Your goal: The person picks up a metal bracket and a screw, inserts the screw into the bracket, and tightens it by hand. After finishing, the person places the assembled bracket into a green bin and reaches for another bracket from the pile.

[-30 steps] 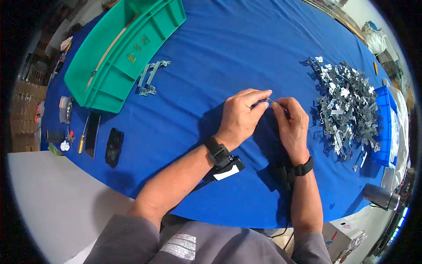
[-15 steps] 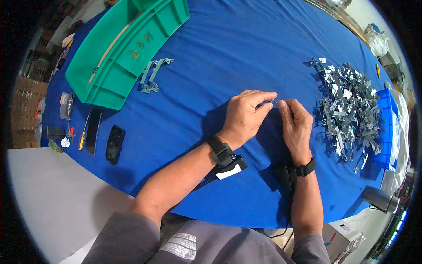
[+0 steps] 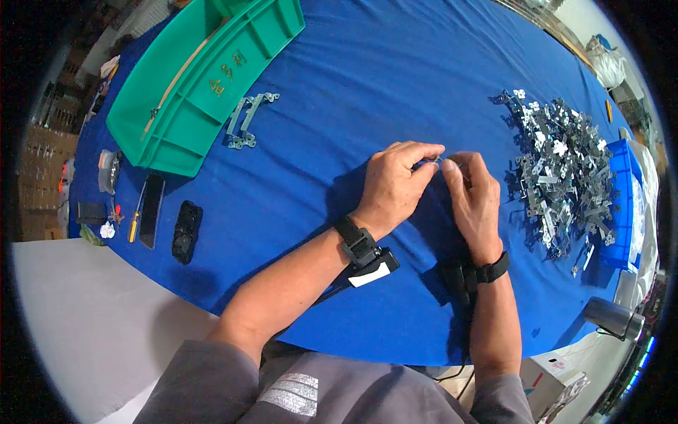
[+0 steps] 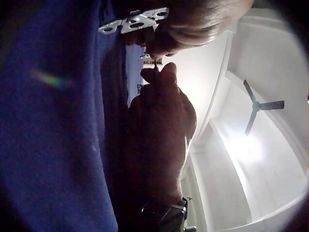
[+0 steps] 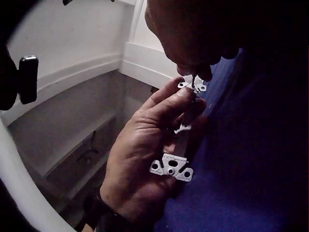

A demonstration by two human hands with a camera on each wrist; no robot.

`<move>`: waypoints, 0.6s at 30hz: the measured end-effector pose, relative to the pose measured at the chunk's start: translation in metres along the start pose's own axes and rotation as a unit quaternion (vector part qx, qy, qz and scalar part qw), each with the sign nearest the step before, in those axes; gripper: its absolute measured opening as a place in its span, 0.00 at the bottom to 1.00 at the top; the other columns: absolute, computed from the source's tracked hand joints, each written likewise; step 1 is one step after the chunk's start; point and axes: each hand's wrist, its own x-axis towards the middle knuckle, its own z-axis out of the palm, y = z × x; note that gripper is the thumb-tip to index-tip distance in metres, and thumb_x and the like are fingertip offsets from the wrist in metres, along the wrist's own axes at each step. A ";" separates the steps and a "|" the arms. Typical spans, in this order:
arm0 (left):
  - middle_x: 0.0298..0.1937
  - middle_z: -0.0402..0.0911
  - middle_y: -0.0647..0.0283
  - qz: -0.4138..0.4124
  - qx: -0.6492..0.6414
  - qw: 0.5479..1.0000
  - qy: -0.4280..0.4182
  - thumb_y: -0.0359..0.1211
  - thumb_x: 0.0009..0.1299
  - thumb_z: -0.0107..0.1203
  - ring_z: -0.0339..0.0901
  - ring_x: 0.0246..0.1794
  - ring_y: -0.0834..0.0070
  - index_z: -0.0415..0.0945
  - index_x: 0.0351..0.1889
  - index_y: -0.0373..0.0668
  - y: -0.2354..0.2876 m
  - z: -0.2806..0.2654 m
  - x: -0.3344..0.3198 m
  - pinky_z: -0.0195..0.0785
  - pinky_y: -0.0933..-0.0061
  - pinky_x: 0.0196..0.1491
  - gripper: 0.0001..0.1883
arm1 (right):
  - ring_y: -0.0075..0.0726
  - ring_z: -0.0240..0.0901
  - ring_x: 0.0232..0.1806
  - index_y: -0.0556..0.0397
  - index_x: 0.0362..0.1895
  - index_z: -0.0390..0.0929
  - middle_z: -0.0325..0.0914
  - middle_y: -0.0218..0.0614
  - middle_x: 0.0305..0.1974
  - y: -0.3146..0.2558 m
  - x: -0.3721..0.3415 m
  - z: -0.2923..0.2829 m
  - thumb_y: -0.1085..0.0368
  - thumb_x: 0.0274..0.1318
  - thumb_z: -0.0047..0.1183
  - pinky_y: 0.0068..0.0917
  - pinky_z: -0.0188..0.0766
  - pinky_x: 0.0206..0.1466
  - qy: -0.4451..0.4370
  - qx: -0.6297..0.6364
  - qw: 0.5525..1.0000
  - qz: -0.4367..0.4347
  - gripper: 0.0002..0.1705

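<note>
My left hand (image 3: 395, 180) holds a narrow metal bracket (image 5: 171, 166) lengthwise along its fingers. At each end the bracket carries a plate with holes; the near plate also shows at the top of the left wrist view. Thumb and fingers grip it near the far plate (image 5: 185, 86). Facing it, my right hand (image 3: 474, 201) pinches a thin dark piece (image 5: 193, 78) between thumb and finger, its tip right at that far plate. Most of the thin piece is hidden by the fingers, so I cannot tell its kind.
Similar brackets lie in a large pile (image 3: 561, 173) on the right, before a blue bin (image 3: 621, 205). On the left are a green bin (image 3: 212, 92), a few brackets (image 3: 247, 121), a yellow-handled screwdriver (image 3: 133, 227), a phone (image 3: 151, 212) and a black case (image 3: 186, 232). Blue cloth (image 3: 367, 78) covers the table.
The right fingertips drew slightly away from the left hand half a second ago, and now are close to it again, more curled. The left hand keeps its grip on the bracket.
</note>
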 end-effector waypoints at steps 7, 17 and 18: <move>0.45 0.89 0.55 -0.004 -0.004 1.000 -0.006 0.27 0.69 0.62 0.87 0.45 0.68 0.86 0.49 0.38 0.000 0.000 0.000 0.78 0.70 0.48 0.11 | 0.41 0.75 0.22 0.57 0.35 0.77 0.78 0.43 0.24 0.007 0.000 -0.003 0.65 0.66 0.60 0.35 0.69 0.28 -0.003 -0.040 0.998 -0.039 0.09; 0.46 0.88 0.54 -0.011 -0.013 1.000 -0.011 0.27 0.69 0.62 0.86 0.46 0.68 0.86 0.50 0.39 -0.001 0.000 0.000 0.77 0.70 0.48 0.12 | 0.39 0.73 0.21 0.58 0.35 0.78 0.76 0.43 0.22 0.005 0.001 -0.002 0.63 0.67 0.61 0.34 0.67 0.27 -0.013 -0.006 1.000 -0.008 0.11; 0.46 0.88 0.54 -0.008 -0.006 1.000 -0.014 0.27 0.69 0.62 0.86 0.46 0.68 0.86 0.50 0.38 -0.001 0.000 0.000 0.77 0.71 0.47 0.12 | 0.36 0.72 0.21 0.58 0.35 0.78 0.76 0.42 0.22 0.006 0.001 -0.005 0.63 0.67 0.61 0.33 0.67 0.27 -0.030 -0.040 0.999 -0.015 0.11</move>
